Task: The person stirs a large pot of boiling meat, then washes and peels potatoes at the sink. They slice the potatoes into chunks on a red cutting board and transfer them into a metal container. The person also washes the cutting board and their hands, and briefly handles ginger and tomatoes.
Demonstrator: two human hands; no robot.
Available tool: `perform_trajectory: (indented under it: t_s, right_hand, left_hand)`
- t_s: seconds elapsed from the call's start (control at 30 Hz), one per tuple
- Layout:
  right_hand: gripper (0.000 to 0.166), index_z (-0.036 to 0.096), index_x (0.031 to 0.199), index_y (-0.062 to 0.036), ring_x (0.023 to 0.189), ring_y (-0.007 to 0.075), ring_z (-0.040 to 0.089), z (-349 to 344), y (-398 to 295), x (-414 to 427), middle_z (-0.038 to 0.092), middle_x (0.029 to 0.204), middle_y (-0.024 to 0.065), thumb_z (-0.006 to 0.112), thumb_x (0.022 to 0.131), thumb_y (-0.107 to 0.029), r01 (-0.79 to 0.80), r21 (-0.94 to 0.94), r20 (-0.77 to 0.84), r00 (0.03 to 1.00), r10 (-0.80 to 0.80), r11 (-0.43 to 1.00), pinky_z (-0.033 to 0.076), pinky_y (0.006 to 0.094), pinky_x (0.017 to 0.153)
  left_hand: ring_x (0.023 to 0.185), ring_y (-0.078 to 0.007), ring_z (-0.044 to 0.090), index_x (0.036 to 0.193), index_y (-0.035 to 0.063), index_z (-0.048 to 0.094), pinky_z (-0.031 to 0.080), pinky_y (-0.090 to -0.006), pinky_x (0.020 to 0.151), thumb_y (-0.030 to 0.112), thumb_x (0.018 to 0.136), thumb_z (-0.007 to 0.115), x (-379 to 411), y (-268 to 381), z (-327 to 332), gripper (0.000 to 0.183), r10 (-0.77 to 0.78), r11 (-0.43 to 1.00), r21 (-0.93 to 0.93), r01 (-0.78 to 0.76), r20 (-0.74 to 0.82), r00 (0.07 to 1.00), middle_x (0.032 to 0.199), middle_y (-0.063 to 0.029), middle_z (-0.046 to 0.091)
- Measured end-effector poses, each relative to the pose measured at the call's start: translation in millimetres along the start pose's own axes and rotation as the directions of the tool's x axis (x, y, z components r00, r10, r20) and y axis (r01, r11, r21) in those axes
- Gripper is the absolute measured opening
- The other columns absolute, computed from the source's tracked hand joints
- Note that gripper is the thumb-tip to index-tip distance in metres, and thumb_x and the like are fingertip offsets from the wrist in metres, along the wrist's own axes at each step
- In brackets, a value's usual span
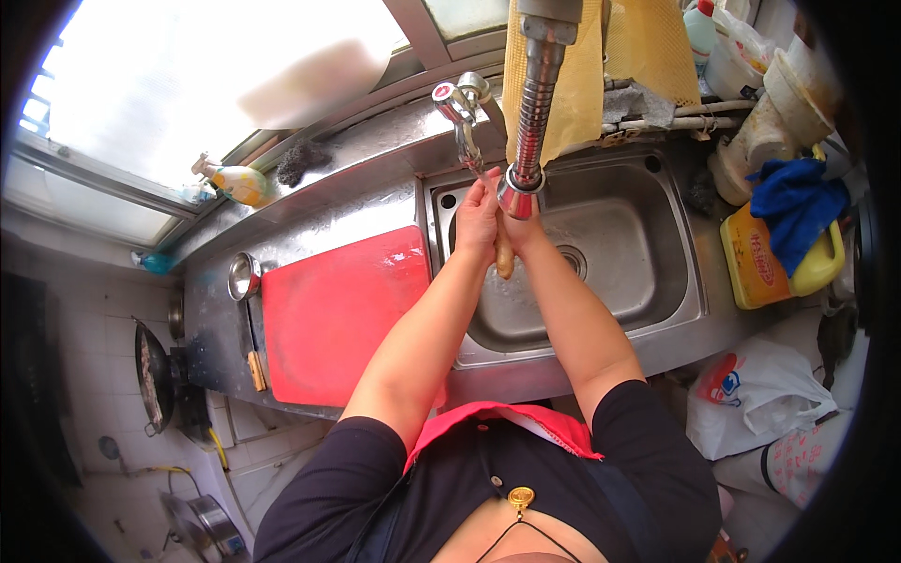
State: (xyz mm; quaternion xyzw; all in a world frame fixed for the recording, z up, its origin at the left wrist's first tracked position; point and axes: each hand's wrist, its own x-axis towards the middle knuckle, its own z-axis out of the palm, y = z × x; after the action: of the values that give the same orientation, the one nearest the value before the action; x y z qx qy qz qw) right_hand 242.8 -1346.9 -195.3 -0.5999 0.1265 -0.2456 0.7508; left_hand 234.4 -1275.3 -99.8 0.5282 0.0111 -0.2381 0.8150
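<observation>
My left hand and my right hand are close together over the left part of a stainless steel sink. Between them is a tan, elongated root, perhaps ginger, its lower end poking out toward me. Both hands are closed around it. Directly above the fingers, a small chrome tap with a red-marked handle runs a thin stream of water onto them. A flexible metal faucet hose hangs in front and hides part of my right hand.
Left of the sink lie a red cutting board, a knife with a wooden handle and a metal bowl. A spray bottle and a dark scouring pad rest on the ledge. At right, a blue cloth drapes over a yellow jug.
</observation>
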Motion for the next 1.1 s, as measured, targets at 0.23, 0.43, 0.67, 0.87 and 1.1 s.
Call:
perform_trajectory:
  t_s: [0.23, 0.43, 0.67, 0.87, 1.1]
  right_hand:
    - [0.042, 0.053, 0.111, -0.0025, 0.094, 0.0294, 0.057, -7, -4, 3, 0.06, 0.097, 0.0169, 0.065, 0.073, -0.016, -0.007, 0.29, 0.035, 0.999, -0.003, 0.957, 0.043, 0.0344, 0.083]
    - [0.049, 0.052, 0.109, -0.004, 0.098, 0.0273, 0.054, -3, 7, -1, 0.056, 0.105, 0.017, 0.069, 0.067, -0.022, 0.195, -0.355, -0.102, 0.964, -0.245, 0.915, 0.04, 0.0357, 0.087]
    - [0.048, 0.049, 0.113, -0.0022, 0.101, 0.0269, 0.051, -16, -1, 52, 0.053, 0.111, 0.0161, 0.063, 0.071, -0.022, 0.09, -0.234, 0.03, 0.996, -0.086, 0.968, 0.041, 0.0344, 0.087]
    - [0.041, 0.046, 0.118, 0.0012, 0.106, 0.0256, 0.05, -86, -28, 53, 0.052, 0.115, 0.016, 0.052, 0.08, -0.014, 0.369, -0.524, 0.135, 0.926, -0.352, 0.767, 0.038, 0.0331, 0.092]
    - [0.03, 0.051, 0.11, 0.0036, 0.095, 0.0204, 0.054, 2, -182, 58, 0.057, 0.103, 0.0134, 0.044, 0.086, -0.011, 0.77, -0.147, 0.264, 0.636, -0.726, 0.621, 0.041, 0.0296, 0.085]
  left_hand:
    - [0.109, -0.0146, 0.05, 0.119, -0.0003, 0.048, 0.037, -0.0254, 0.093, 0.009, 0.09, 0.047, -7, 7, 9, 0.031, 0.087, 0.991, 0.09, -0.095, 0.091, 0.992, 0.116, -0.0082, 0.055]
    - [0.085, -0.0121, 0.053, 0.102, 0.0033, 0.053, 0.042, -0.026, 0.077, 0.025, 0.091, 0.049, 9, -1, 4, 0.025, 0.141, 0.948, 0.291, -0.13, -0.017, 0.99, 0.097, -0.0065, 0.058]
    - [0.063, -0.0167, 0.055, 0.094, 0.0063, 0.056, 0.044, -0.0315, 0.053, 0.025, 0.088, 0.047, -1, -3, 4, 0.022, -0.044, 0.99, 0.137, 0.035, 0.063, 0.997, 0.078, -0.0066, 0.059]
    - [0.048, -0.0184, 0.047, 0.099, 0.0066, 0.057, 0.036, -0.0345, 0.04, 0.058, 0.079, 0.054, 61, -33, 36, 0.055, -0.379, 0.925, -0.025, 0.379, -0.141, 0.915, 0.065, -0.0073, 0.05]
    - [0.071, -0.0289, 0.059, 0.111, 0.0061, 0.043, 0.046, -0.04, 0.055, 0.015, 0.076, 0.057, 52, -49, 15, 0.04, -0.194, 0.79, 0.588, 0.172, -0.026, 0.981, 0.088, -0.0173, 0.057]
